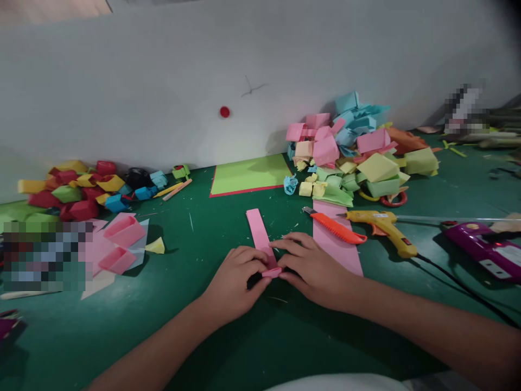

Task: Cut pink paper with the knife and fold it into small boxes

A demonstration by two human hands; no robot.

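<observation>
A pink paper strip [258, 228] lies lengthwise in front of me, its near end rolled or folded into a small flat loop. My left hand [237, 277] pinches that end from the left, thumb below and fingers above. From the right, my right hand [313, 269] grips the same end between thumb and fingers. Just beyond my right hand, a flat pink sheet [337, 258] lies under an orange box cutter [337, 227]. Close to the cutter is a yellow hot glue gun [382, 222], its cord running to the right.
Heaped folded paper pieces [350, 146] stand at the back right, smaller colourful ones [81, 190] at the left. Pink folded shapes [122, 244] sit left of my hands. A lime-green sheet [250, 176] lies by the wall [163, 81]. A purple power strip [484, 250] is at right.
</observation>
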